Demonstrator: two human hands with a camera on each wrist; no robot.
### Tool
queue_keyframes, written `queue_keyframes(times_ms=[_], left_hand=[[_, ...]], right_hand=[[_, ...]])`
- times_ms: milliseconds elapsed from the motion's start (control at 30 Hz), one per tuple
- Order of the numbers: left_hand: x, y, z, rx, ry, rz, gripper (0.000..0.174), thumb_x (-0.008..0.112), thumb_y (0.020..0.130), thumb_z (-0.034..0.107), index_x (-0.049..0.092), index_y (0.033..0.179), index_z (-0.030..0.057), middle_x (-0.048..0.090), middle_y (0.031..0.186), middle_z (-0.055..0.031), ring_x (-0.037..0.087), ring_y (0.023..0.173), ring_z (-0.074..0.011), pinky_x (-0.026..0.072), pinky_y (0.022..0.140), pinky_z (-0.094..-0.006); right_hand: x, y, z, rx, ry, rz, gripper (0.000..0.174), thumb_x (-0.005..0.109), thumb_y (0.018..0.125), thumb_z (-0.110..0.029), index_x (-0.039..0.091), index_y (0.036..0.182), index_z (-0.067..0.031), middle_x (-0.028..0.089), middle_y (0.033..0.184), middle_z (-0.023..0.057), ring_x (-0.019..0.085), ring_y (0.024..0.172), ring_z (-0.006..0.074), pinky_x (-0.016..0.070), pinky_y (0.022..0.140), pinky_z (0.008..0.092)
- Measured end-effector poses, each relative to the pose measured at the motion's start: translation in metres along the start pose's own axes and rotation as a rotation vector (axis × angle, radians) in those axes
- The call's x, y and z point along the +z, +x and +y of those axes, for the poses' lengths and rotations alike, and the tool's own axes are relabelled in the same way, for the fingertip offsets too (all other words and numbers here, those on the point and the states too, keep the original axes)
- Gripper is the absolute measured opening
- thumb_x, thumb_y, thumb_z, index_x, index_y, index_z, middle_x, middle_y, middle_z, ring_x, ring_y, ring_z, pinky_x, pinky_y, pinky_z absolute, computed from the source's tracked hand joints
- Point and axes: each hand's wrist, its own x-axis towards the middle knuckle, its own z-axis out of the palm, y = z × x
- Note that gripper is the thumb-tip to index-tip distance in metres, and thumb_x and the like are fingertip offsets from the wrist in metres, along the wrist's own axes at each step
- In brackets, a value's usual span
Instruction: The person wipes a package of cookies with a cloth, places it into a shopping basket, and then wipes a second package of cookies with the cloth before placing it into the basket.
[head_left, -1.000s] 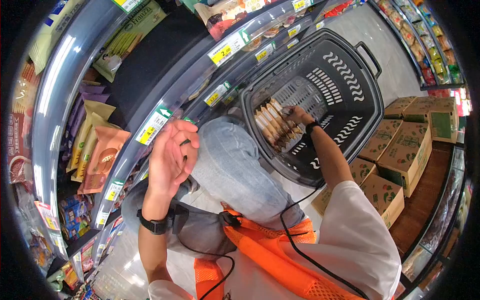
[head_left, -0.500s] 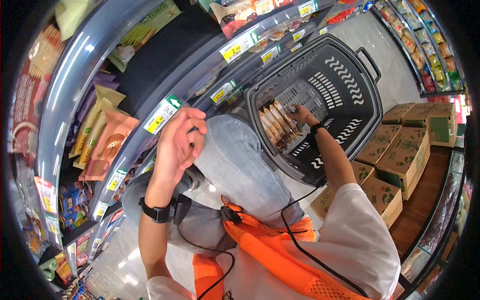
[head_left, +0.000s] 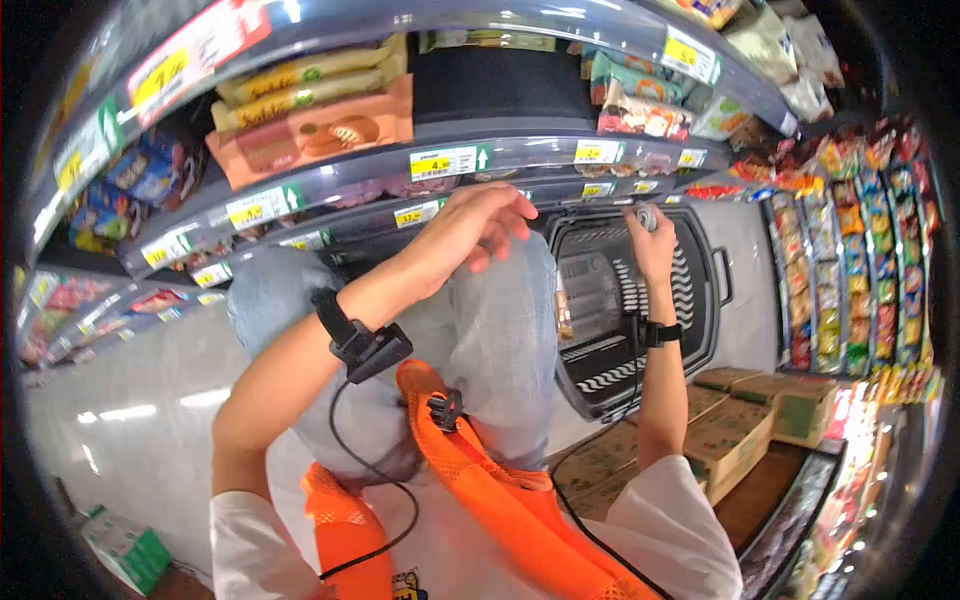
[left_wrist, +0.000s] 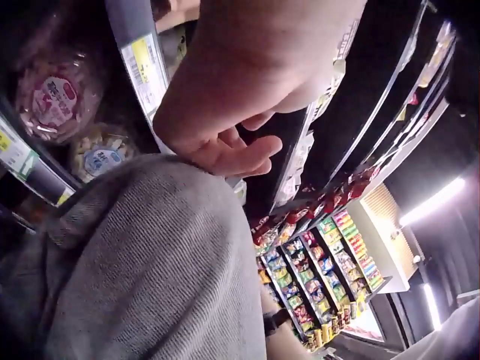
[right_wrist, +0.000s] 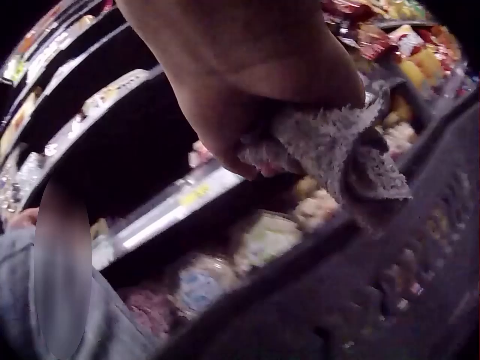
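My right hand (head_left: 652, 250) grips a bunched grey cloth (head_left: 648, 216) at the shelf-side rim of the black shopping basket (head_left: 684, 270). In the right wrist view the fuzzy cloth (right_wrist: 337, 154) sticks out past the curled fingers, above the basket's dark wall. My left hand (head_left: 478, 232) hangs over the bent knees with loosely curled fingers and nothing in them. The left wrist view shows this hand (left_wrist: 225, 97) just above a denim knee (left_wrist: 157, 255). Packaged food (head_left: 563, 312) lies at the basket's near side, partly hidden by a knee.
Snack shelves with price tags (head_left: 447, 163) run across ahead, holding orange and yellow packets (head_left: 320, 125). Cardboard boxes (head_left: 735, 435) stand at the right, and a further snack rack (head_left: 850, 270) rises beyond the basket. Black cables (head_left: 345, 455) trail from both wrists.
My right hand has risen from the packages inside the basket to its shelf-side rim, with the grey cloth now visible. The head view has turned, and my left hand has shifted over the knees.
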Motion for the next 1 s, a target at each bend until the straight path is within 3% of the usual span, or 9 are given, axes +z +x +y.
queue_keyframes(times_ms=[100, 167, 233, 333, 433, 633, 667, 767, 1000], left_hand=[[-0.002, -0.004, 0.002, 0.046, 0.018, -0.022, 0.037, 0.044, 0.103, 0.041, 0.062, 0.105, 0.0088, 0.06, 0.084, 0.0001, 0.053, 0.066, -0.0058, 0.0346, 0.046, -0.0188], [-0.008, -0.003, -0.003, 0.146, 0.029, -0.019, 0.037, 0.044, 0.103, 0.041, 0.063, 0.104, 0.0095, 0.062, 0.084, 0.0001, 0.054, 0.066, -0.0059, 0.037, 0.05, -0.0201], [-0.009, -0.004, 0.0, 0.187, 0.034, 0.012, 0.036, 0.044, 0.102, 0.041, 0.063, 0.104, 0.0101, 0.063, 0.085, 0.0003, 0.054, 0.065, -0.0059, 0.0381, 0.052, -0.0208], [-0.008, -0.005, 0.004, 0.202, 0.008, 0.033, 0.035, 0.045, 0.1, 0.039, 0.065, 0.101, 0.0108, 0.065, 0.086, -0.0001, 0.054, 0.064, -0.0059, 0.0397, 0.054, -0.0222], [-0.008, -0.007, 0.012, 0.211, -0.028, 0.044, 0.032, 0.046, 0.097, 0.032, 0.066, 0.097, 0.0063, 0.068, 0.083, -0.0043, 0.056, 0.061, -0.0089, 0.0423, 0.056, -0.0252], [-0.026, -0.001, 0.026, 0.282, -0.023, 0.057, 0.033, 0.047, 0.097, 0.038, 0.065, 0.101, 0.0102, 0.066, 0.086, -0.001, 0.056, 0.065, -0.007, 0.0396, 0.055, -0.0232], [-0.027, -0.003, 0.031, 0.253, -0.056, 0.079, 0.033, 0.048, 0.097, 0.037, 0.065, 0.101, 0.0099, 0.065, 0.086, -0.001, 0.056, 0.065, -0.0074, 0.0397, 0.056, -0.0235], [-0.031, -0.008, 0.041, 0.272, -0.103, 0.078, 0.032, 0.048, 0.097, 0.036, 0.065, 0.101, 0.0099, 0.065, 0.086, -0.0009, 0.055, 0.066, -0.0074, 0.0395, 0.057, -0.023], [-0.03, -0.017, 0.037, 0.268, -0.1, 0.092, 0.028, 0.05, 0.096, 0.034, 0.063, 0.104, 0.0099, 0.063, 0.093, -0.0002, 0.057, 0.079, -0.0071, 0.0416, 0.06, -0.0233]], right_hand=[[-0.005, 0.021, -0.086, -0.221, 0.155, -0.212, 0.023, 0.073, 0.088, -0.018, 0.067, 0.102, -0.0004, 0.069, 0.09, 0.0059, 0.059, 0.081, 0.0121, 0.0483, 0.075, 0.0287], [0.007, 0.036, -0.133, -0.341, 0.174, -0.355, 0.031, 0.073, 0.088, -0.016, 0.065, 0.115, -0.0038, 0.068, 0.109, 0.0061, 0.061, 0.097, 0.0137, 0.0482, 0.086, 0.0287], [0.028, 0.043, -0.187, -0.329, 0.205, -0.493, 0.047, 0.075, 0.086, -0.023, 0.06, 0.127, -0.0047, 0.065, 0.123, 0.0128, 0.061, 0.113, 0.0226, 0.0463, 0.098, 0.0331], [0.072, 0.095, -0.205, -0.825, -0.216, -0.31, 0.063, 0.077, 0.085, -0.028, 0.053, 0.137, -0.0001, 0.061, 0.131, 0.0191, 0.058, 0.121, 0.0262, 0.0458, 0.101, 0.0341], [0.108, 0.14, -0.231, -0.861, -0.406, -0.286, 0.076, 0.079, 0.08, -0.037, 0.05, 0.141, -0.0006, 0.056, 0.136, 0.0238, 0.054, 0.128, 0.0356, 0.0411, 0.108, 0.0397], [0.154, 0.184, -0.245, -0.866, -0.533, -0.356, 0.084, 0.08, 0.075, -0.041, 0.049, 0.142, -0.0025, 0.054, 0.14, 0.0234, 0.05, 0.133, 0.0363, 0.0383, 0.112, 0.0404], [0.153, 0.178, -0.247, -0.761, -0.486, -0.411, 0.089, 0.081, 0.072, -0.042, 0.046, 0.144, -0.0031, 0.054, 0.141, 0.0224, 0.049, 0.134, 0.0357, 0.0376, 0.113, 0.0407], [0.151, 0.152, -0.258, -0.773, -0.678, -0.266, 0.087, 0.082, 0.07, -0.042, 0.05, 0.141, -0.004, 0.054, 0.141, 0.023, 0.048, 0.133, 0.0382, 0.038, 0.112, 0.0422], [0.12, 0.121, -0.244, -0.731, -0.572, -0.124, 0.067, 0.082, 0.07, -0.037, 0.062, 0.127, -0.0058, 0.065, 0.123, 0.02, 0.06, 0.117, 0.039, 0.0457, 0.101, 0.0432]])
